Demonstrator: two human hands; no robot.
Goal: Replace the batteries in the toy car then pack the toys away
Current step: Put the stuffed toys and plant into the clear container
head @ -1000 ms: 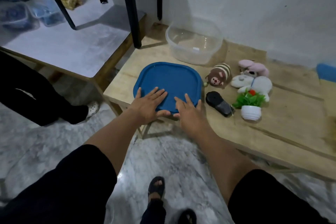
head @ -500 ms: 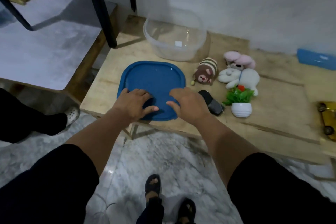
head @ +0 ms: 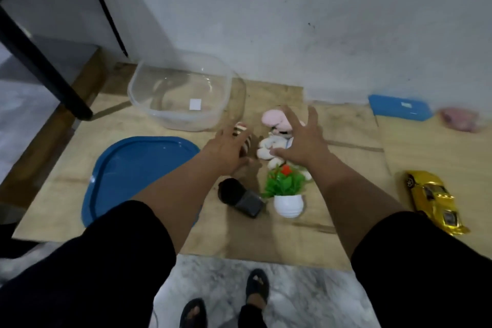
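Observation:
My left hand reaches with spread fingers over the striped brown plush toy, covering most of it. My right hand hovers open, fingers splayed, above the white plush and the pink plush. Neither hand holds anything. The clear plastic tub stands open behind them, and its blue lid lies flat at the left. A black remote-like object and a small potted plastic plant sit in front of my hands. The yellow toy car lies at the right.
All of this lies on a low wooden board against a white wall. A blue box and a blurred pink item sit at the far right. Black metal legs rise at the left. My sandalled feet stand on marble floor.
Both hands left the blue lid and moved forward and right over the plush toys, fingers now spread. The view shifted right, bringing the yellow car fully into sight.

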